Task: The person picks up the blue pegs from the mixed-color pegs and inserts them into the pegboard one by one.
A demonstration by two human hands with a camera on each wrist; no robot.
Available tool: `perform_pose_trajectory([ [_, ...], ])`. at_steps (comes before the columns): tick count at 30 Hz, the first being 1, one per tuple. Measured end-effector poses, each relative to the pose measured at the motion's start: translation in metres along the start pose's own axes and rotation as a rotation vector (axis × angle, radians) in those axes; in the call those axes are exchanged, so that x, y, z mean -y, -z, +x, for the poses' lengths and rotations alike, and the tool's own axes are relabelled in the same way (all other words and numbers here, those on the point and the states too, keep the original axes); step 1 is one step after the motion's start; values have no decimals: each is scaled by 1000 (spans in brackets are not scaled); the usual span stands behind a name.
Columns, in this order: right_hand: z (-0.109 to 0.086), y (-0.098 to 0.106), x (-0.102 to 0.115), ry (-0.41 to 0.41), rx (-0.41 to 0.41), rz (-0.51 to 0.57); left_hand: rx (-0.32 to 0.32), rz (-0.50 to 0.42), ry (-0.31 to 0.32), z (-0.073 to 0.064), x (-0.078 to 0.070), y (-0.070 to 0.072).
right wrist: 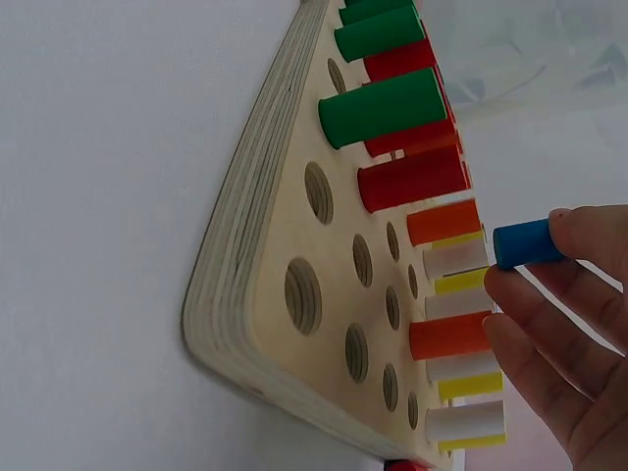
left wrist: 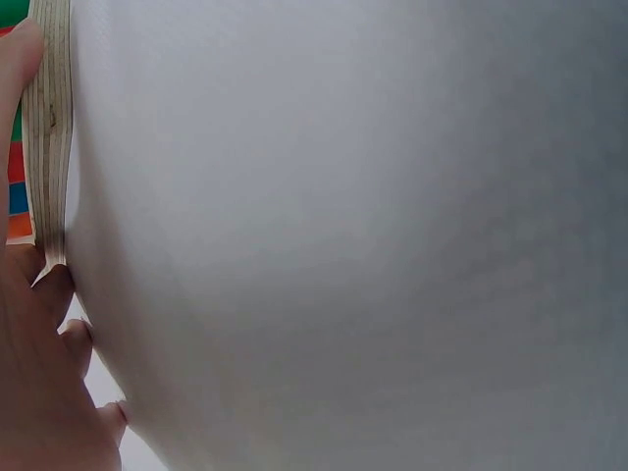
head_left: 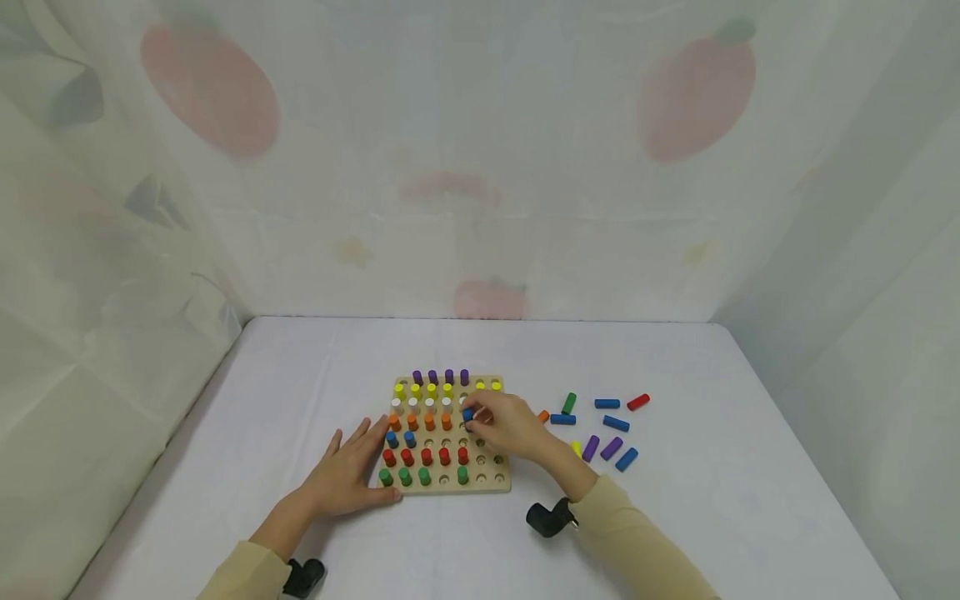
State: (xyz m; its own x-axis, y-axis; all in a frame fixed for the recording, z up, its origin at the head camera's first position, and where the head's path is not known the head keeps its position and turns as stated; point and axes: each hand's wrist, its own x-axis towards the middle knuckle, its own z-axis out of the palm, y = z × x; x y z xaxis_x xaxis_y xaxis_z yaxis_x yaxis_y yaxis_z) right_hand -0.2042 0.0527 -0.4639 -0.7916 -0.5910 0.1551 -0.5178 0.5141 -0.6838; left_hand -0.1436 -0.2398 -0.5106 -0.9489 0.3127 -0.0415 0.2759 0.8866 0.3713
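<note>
A wooden pegboard point(head_left: 487, 485) stands on the table with rows of upright coloured pegs. From the back the rows run purple, yellow, white, orange, blue, red and green. My right hand point(head_left: 512, 423) pinches a blue peg point(right wrist: 525, 243) between thumb and fingers, above the board's right part. In the right wrist view the peg is clear of the holes. Two blue pegs point(head_left: 401, 439) stand at the left of their row. My left hand point(head_left: 341, 477) lies at the board's left edge with fingers spread, its thumb along the front left corner.
Right of the board lie loose pegs: several blue ones point(head_left: 607, 403), two purple point(head_left: 611, 448), a green point(head_left: 569, 403), a red point(head_left: 638, 402), a yellow point(head_left: 576, 448) and an orange point(head_left: 543, 416). White cloth point(head_left: 570, 250) hangs behind the table and at both sides.
</note>
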Motion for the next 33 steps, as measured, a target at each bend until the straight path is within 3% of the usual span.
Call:
perform_pose_trajectory([
  [7, 6, -5, 6, 41, 28, 2, 6, -5, -2, 1, 1, -1],
  [14, 10, -10, 13, 5, 48, -3, 6, -7, -4, 1, 1, 0],
  [20, 15, -16, 15, 33, 56, 3, 2, -2, -4, 1, 2, -1],
  [33, 23, -30, 22, 37, 82, -92, -9, -4, -12, 1, 2, -1],
])
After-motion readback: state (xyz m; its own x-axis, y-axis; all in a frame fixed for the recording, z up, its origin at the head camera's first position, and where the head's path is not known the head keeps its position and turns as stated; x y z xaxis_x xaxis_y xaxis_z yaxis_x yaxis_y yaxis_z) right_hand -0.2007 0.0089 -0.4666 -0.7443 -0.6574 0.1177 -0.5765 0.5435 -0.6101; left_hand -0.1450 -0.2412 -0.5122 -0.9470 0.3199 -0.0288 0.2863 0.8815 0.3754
